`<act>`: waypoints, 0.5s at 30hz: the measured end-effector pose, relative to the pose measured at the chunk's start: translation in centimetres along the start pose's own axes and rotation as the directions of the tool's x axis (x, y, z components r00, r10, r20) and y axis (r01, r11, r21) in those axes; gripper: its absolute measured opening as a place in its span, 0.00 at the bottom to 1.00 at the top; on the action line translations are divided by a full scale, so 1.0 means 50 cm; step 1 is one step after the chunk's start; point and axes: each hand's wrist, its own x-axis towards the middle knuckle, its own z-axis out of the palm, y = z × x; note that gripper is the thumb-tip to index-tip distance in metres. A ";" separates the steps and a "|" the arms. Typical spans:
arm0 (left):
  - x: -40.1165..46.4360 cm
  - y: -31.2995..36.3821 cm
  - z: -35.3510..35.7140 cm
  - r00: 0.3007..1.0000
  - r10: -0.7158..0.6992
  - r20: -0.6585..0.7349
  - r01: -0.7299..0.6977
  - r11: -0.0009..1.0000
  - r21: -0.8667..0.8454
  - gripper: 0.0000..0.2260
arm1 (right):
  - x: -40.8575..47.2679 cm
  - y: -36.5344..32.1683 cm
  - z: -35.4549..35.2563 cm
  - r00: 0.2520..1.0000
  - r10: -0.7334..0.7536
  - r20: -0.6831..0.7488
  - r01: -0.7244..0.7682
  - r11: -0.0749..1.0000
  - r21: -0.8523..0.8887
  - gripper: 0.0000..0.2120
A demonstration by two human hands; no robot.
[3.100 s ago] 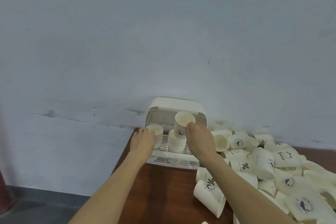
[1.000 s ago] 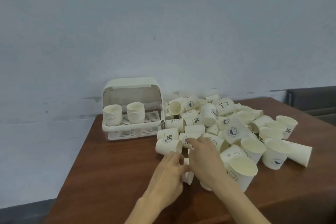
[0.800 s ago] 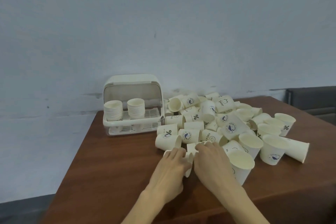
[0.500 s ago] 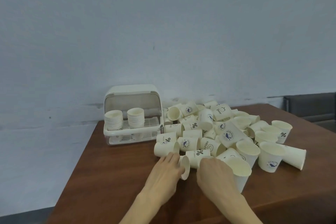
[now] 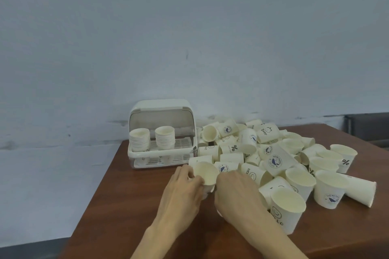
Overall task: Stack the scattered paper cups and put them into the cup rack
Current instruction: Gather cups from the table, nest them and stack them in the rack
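The lower part of the paper cup (image 5: 205, 173) is hidden between the left hand (image 5: 185, 190) and the right hand (image 5: 235, 192). The fingertips of the right hand are not visible, so its grip cannot be told. Both forearms are cut by the bottom edge. In the pile of cups (image 5: 271, 153) many cups cover each other, and most prints are too small to read. The dark object (image 5: 368, 126) at the right edge is cut off.

Left hand (image 5: 185, 187) – right hand (image 5: 235, 191) – both curled.
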 end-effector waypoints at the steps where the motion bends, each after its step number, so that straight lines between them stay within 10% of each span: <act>1: 0.001 -0.007 -0.007 1.000 -0.016 -0.025 0.016 1.000 0.000 0.02 | 0.011 -0.008 -0.006 1.000 -0.014 -0.014 0.014 1.000 0.002 0.10; 15: 0.010 -0.127 -0.098 0.891 -0.344 -0.297 0.360 0.933 -0.001 0.04 | 0.186 -0.115 0.020 0.914 -0.218 -0.343 0.241 0.970 0.027 0.07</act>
